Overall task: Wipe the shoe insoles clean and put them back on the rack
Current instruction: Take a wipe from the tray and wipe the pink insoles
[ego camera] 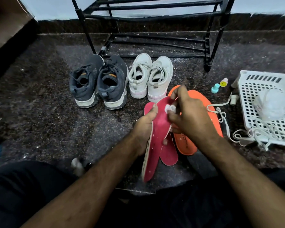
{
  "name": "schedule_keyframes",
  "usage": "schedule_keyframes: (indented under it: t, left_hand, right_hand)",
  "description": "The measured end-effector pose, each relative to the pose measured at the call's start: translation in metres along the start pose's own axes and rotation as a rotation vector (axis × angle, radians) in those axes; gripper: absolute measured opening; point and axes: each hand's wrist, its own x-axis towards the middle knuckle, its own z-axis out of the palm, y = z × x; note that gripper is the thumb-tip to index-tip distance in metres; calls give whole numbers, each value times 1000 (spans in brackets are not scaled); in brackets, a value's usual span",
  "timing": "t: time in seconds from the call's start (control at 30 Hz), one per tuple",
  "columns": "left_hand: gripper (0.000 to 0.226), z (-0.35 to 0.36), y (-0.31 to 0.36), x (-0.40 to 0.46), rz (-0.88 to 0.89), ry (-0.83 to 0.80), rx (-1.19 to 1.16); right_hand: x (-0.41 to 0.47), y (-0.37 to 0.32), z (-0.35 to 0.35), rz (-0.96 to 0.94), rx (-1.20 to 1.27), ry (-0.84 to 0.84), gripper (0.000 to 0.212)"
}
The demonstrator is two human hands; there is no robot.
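Insoles are what we have in hand: our left hand (pixel 146 122) grips a red insole (pixel 156 137) along its edge, thumb curled over the upper rim, holding it tilted above the floor. Our right hand (pixel 186 116) pinches a small white wad (pixel 169 109) between fingertips and presses it against the red surface near the toe end. A second red insole (pixel 169 155) lies just behind and partly under the held one, on the dark speckled floor (pixel 39 112). Beneath our right hand rest two orange insoles (pixel 186 145), overlapping each other and partly hidden by the wrist. White shoelaces (pixel 224 117) trail from beside the orange insoles toward a white plastic basket (pixel 253 89) at the right, which has a clear item inside that we cannot identify. Two small bottles (pixel 219 85) lie on the floor just left of the basket. Ahead of our hands stand a pair of white sneakers (pixel 150 76) and, left of them, a pair of grey sneakers (pixel 98 81), heels toward us. Behind the shoes stands the black metal rack (pixel 155 15) against the wall.
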Motion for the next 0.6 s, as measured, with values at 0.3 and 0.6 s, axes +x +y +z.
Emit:
schedule_keyframes:
  t: [0.3,0.6]
  left_hand:
    - [66,-1,-3,0,-25,-100,49]
    - [63,1,0,-2,-30,-129,9]
  right_hand:
    - [4,10,-3,38,49,100,37]
    - [1,5,0,-41,69,19,34]
